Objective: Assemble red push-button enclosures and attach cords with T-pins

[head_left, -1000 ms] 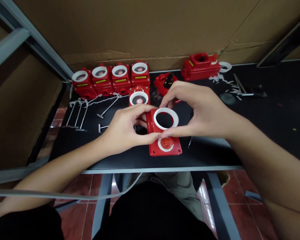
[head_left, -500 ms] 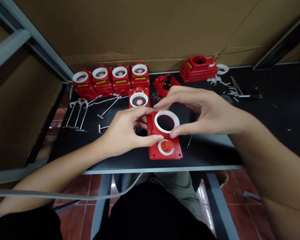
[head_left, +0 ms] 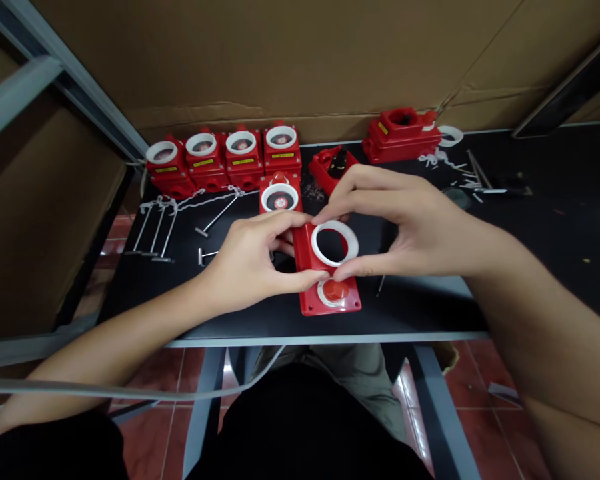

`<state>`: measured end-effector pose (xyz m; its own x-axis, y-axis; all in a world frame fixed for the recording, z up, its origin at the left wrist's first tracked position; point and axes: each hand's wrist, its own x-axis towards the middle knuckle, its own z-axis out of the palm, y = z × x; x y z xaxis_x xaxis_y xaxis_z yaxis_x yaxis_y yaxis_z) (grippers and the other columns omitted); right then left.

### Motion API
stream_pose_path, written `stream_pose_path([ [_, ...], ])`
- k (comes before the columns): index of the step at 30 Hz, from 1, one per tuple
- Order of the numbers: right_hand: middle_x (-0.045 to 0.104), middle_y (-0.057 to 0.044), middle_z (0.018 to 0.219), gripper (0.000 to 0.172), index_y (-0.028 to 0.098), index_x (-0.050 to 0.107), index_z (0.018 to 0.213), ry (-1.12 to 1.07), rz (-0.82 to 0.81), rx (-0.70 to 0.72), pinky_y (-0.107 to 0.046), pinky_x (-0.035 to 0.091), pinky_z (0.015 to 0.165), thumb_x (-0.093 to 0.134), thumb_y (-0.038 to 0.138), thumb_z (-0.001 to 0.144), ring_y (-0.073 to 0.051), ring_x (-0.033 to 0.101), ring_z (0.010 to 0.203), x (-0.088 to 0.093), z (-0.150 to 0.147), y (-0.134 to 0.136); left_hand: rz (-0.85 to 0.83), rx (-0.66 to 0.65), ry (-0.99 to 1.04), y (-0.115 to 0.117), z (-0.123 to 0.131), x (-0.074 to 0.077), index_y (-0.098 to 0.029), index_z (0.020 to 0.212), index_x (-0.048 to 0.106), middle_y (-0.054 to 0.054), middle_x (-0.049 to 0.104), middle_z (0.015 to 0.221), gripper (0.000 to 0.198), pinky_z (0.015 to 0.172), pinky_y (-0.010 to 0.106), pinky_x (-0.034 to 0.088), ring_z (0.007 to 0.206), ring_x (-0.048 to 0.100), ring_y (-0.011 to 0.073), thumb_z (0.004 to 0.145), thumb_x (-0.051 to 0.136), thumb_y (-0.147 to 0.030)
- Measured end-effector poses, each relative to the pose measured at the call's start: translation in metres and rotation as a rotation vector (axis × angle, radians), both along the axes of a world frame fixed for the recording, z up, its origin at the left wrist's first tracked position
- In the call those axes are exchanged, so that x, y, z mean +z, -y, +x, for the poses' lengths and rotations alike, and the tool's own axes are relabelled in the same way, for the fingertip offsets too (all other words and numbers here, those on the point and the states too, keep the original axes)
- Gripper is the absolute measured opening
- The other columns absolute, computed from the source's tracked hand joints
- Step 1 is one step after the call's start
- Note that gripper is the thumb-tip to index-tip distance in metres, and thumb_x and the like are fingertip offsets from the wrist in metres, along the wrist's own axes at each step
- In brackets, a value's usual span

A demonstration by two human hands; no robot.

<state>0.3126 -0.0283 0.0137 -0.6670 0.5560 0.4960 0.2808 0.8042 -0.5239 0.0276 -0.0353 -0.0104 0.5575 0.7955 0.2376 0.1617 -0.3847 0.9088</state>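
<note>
A red housing cover (head_left: 307,305) is held up over the near part of the bench, tilted toward me. My left hand (head_left: 260,257) grips its left side, thumb in front and fingers behind. On the cover's round opening sits a white ring (head_left: 353,250), through which dark shows. My right hand (head_left: 380,223) has the ring's edge between thumb and fingertips, pressed against the cover. Below the ring, an orange-red knob (head_left: 336,291) with a white collar stands out of the cover. Behind my hands lies another red unit (head_left: 280,179) with a white ring and a round disc inside.
Several red boxes with white rings (head_left: 240,143) line the cardboard wall. An open red base (head_left: 325,167), a red housing (head_left: 400,143) and a loose white ring (head_left: 450,136) are at the back. Small metal T-shaped hammers (head_left: 165,237) with white cords lie left. A clear disc (head_left: 457,197) is right.
My right thumb has slid a little to the left along the ring's lower edge, and the right fingers have shifted slightly. The cover has tilted a little; my left hand keeps its hold.
</note>
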Motion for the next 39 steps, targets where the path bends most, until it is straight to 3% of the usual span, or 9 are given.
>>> stream_pose_path([
  [3,0.082,-0.011,0.137,0.047,0.035,0.087,0.144,-0.012,-0.054,0.094,-0.047,0.068,0.106,0.095,0.054,0.102,-0.030,0.078,0.122,0.001,0.004,-0.002,0.023,-0.007,-0.016,-0.002,-0.001,0.003,-0.017,0.126,0.089,0.008,0.090,0.116,0.057,0.095,0.033,0.079,0.097,0.086,0.0220,0.080,0.111,-0.041],
  [5,0.083,-0.011,0.140,0.048,0.036,0.086,0.148,-0.023,-0.078,0.116,-0.047,0.068,0.109,0.094,0.050,0.103,-0.030,0.079,0.125,0.001,0.005,-0.002,0.032,-0.019,-0.028,-0.002,-0.001,0.004,-0.017,0.124,0.089,0.008,0.090,0.115,0.056,0.096,0.034,0.078,0.097,0.086,0.0223,0.080,0.110,-0.044],
  [12,0.079,-0.007,0.117,0.050,0.034,0.087,0.150,-0.002,-0.090,0.131,-0.039,0.067,0.092,0.095,0.051,0.103,-0.023,0.075,0.104,0.001,0.005,-0.003,0.012,0.000,-0.038,0.002,0.000,0.006,-0.018,0.120,0.091,0.008,0.091,0.109,0.052,0.092,0.036,0.079,0.093,0.086,0.0236,0.079,0.110,-0.045],
  [18,0.075,-0.005,0.101,0.052,0.030,0.091,0.133,0.007,-0.059,0.008,-0.038,0.060,0.078,0.100,0.064,0.093,-0.023,0.070,0.088,-0.001,0.002,0.000,-0.012,0.017,-0.033,0.006,0.001,0.006,-0.018,0.122,0.092,0.007,0.092,0.108,0.053,0.091,0.035,0.077,0.090,0.086,0.0222,0.080,0.110,-0.044],
  [23,0.075,-0.004,0.098,0.054,0.032,0.090,0.124,0.035,-0.070,-0.034,-0.038,0.062,0.074,0.103,0.070,0.087,-0.023,0.069,0.083,0.000,-0.001,0.002,-0.024,-0.034,-0.022,0.002,0.000,0.007,-0.018,0.120,0.093,0.007,0.092,0.112,0.048,0.089,0.032,0.077,0.093,0.087,0.0228,0.079,0.110,-0.037],
  [26,0.080,-0.006,0.109,0.051,0.033,0.091,0.128,0.012,-0.121,0.011,-0.039,0.066,0.079,0.102,0.066,0.090,-0.024,0.073,0.091,0.002,0.002,0.000,-0.076,-0.083,0.005,-0.003,0.000,0.007,-0.018,0.117,0.092,0.008,0.092,0.113,0.046,0.092,0.034,0.078,0.096,0.088,0.0244,0.078,0.110,-0.035],
  [30,0.084,-0.008,0.136,0.044,0.034,0.088,0.144,-0.056,-0.224,0.099,-0.038,0.069,0.096,0.094,0.052,0.103,-0.024,0.078,0.112,0.003,0.009,-0.006,-0.215,-0.144,0.047,-0.009,0.000,0.006,-0.017,0.126,0.090,0.009,0.092,0.114,0.049,0.099,0.038,0.078,0.103,0.090,0.0274,0.084,0.106,-0.037],
  [39,0.087,-0.006,0.149,0.042,0.037,0.086,0.150,-0.189,-0.550,0.212,-0.041,0.071,0.116,0.089,0.036,0.108,-0.028,0.083,0.138,0.002,0.010,-0.012,-0.383,-0.216,0.092,-0.015,-0.002,0.012,-0.019,0.118,0.088,0.008,0.090,0.113,0.055,0.105,0.039,0.075,0.120,0.089,0.0322,0.083,0.110,-0.054],
])
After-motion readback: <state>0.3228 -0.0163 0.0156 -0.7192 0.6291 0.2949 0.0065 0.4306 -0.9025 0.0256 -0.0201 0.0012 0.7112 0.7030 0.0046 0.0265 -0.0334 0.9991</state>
